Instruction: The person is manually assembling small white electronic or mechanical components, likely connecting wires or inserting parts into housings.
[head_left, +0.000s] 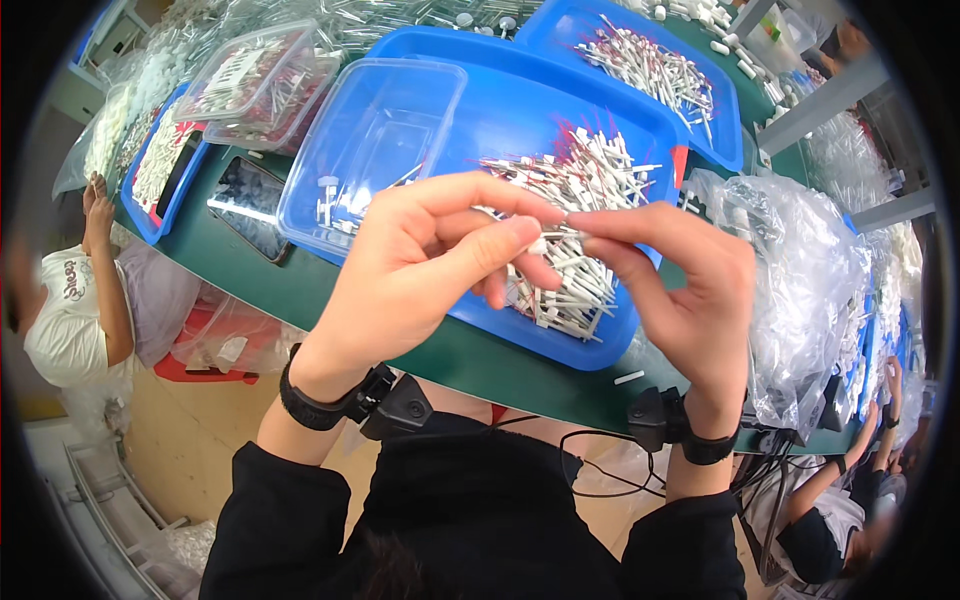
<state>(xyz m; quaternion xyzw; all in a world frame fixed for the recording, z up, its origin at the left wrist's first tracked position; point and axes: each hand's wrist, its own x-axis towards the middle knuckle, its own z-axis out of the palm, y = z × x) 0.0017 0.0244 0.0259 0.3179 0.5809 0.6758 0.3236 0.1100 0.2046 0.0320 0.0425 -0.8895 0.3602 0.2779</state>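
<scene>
My left hand [420, 255] and my right hand [685, 285] meet fingertip to fingertip over a blue tray [500, 75]. Both are closed in a pinch around one small white part [541, 243], which my fingers mostly cover. Its exact kind is too small to make out. Below them lies a heap of thin white stick-like parts [580, 290], some with fine red ends, in the tray. Left of the heap, a clear plastic box [375, 115] stands in the tray with a few white pieces at its bottom.
Lidded clear boxes [250, 75] and a phone [250, 208] lie to the left. Another blue tray [735, 125] of parts is at the back. Clear plastic bags [790, 290] crowd the right. A loose white stick [629, 377] lies near the table edge. Other people sit at both sides.
</scene>
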